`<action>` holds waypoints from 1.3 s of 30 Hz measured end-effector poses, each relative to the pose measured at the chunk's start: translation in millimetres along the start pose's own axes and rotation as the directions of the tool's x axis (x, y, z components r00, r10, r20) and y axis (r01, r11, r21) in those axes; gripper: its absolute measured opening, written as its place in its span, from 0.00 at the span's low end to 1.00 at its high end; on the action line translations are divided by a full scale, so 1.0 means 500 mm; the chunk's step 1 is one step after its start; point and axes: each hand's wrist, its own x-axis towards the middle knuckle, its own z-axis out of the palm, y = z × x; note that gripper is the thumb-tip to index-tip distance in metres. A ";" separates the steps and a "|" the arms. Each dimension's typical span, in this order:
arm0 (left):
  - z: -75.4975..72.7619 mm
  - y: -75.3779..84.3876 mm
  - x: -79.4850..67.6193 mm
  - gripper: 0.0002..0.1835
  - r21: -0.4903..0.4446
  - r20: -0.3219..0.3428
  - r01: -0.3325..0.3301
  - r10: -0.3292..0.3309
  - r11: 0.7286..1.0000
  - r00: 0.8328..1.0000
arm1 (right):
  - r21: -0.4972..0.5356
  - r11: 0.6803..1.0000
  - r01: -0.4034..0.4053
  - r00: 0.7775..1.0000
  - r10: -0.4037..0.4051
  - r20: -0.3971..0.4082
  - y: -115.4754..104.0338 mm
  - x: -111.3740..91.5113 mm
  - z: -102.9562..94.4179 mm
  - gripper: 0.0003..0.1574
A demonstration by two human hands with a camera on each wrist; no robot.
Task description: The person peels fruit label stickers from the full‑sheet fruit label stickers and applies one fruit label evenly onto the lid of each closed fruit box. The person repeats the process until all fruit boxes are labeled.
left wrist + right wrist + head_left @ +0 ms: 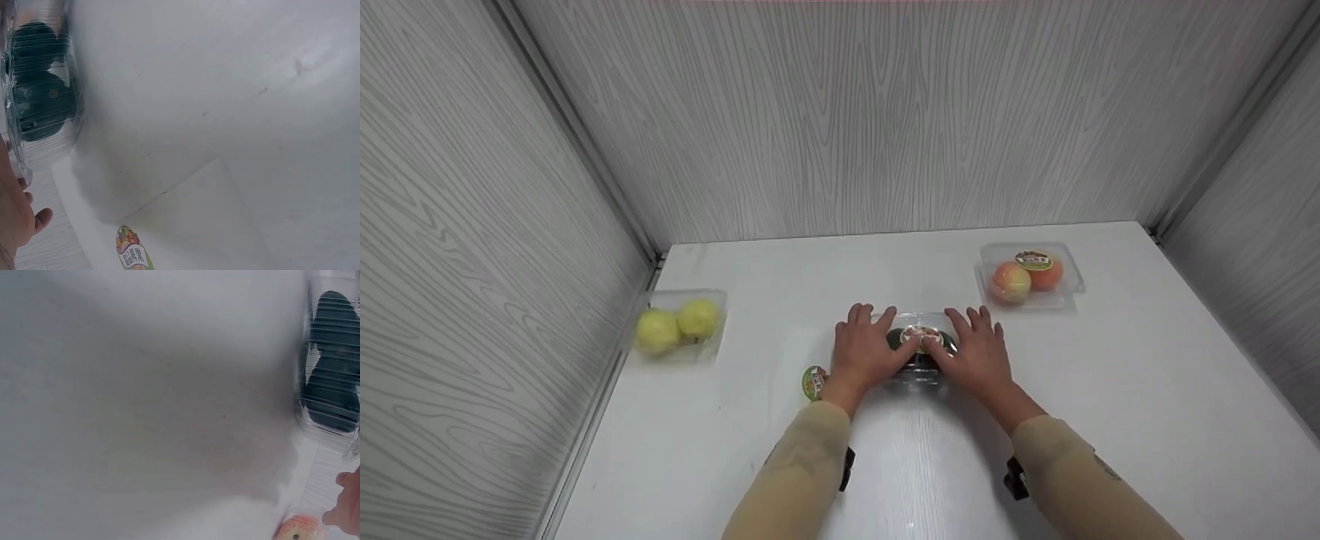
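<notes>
A clear plastic clamshell box [916, 379] holds dark green round fruits [42, 107], whose exact kind I cannot tell. On its lid lies an oval printed label [921, 334]. My left hand [867, 349] rests on the box's left side, with its thumb on the label. From the right side, my right hand [976, 355] touches the box, its thumb meeting the label close to the other thumb. The fingers of both hands are spread along the lid. In the right wrist view the fruits [334, 391] show through the ribbed box wall.
Another oval label [813, 382] lies on the white table [780, 480] beside my left wrist. At the left edge sits a clear box with two yellow-green pears [658, 331]. Back right, a clear box [1065, 298] holds two peach-like fruits under a label. Grey wood-grain panels [870, 120] enclose the table.
</notes>
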 end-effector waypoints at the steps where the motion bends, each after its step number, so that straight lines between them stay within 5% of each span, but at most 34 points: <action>1: 0.001 0.000 -0.001 0.45 -0.002 -0.003 -0.001 0.001 1.000 1.000 | -0.002 1.000 -0.001 1.000 0.001 -0.001 0.001 0.000 0.001 0.51; 39: 0.004 0.003 -0.007 0.46 -0.009 -0.003 0.015 -0.015 1.000 1.000 | 0.036 0.999 0.009 1.000 -0.009 -0.020 0.003 -0.005 0.008 0.49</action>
